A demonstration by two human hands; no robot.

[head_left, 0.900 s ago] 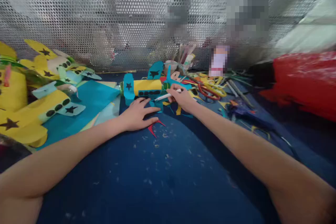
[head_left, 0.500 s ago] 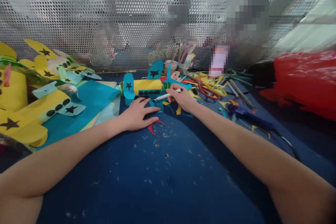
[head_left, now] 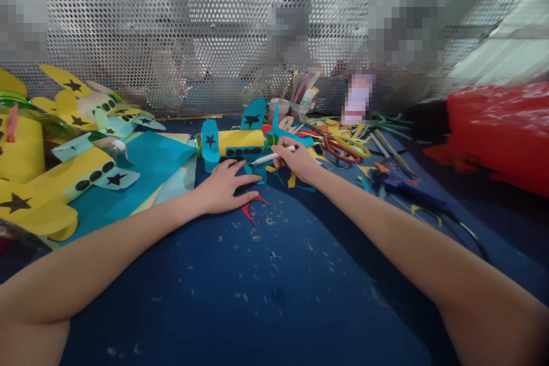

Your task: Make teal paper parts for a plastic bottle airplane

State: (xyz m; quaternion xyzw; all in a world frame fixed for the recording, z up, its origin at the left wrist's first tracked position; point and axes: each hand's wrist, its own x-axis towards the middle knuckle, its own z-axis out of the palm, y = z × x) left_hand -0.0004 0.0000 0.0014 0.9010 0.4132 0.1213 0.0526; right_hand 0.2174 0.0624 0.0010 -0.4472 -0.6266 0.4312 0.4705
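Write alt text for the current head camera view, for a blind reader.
A person's right hand holds a white pen at a blue wing of a yellow-and-blue craft airplane on a blue table; the left hand is spread close by. More star-marked planes sit at left; scissors and a corded blue tool lie at right.

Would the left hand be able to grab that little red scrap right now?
Most likely yes: the left hand lies open, palm down, with its thumb right at the red scrap, and nothing seems to block it. The white pen is in the right hand, beyond the scrap.
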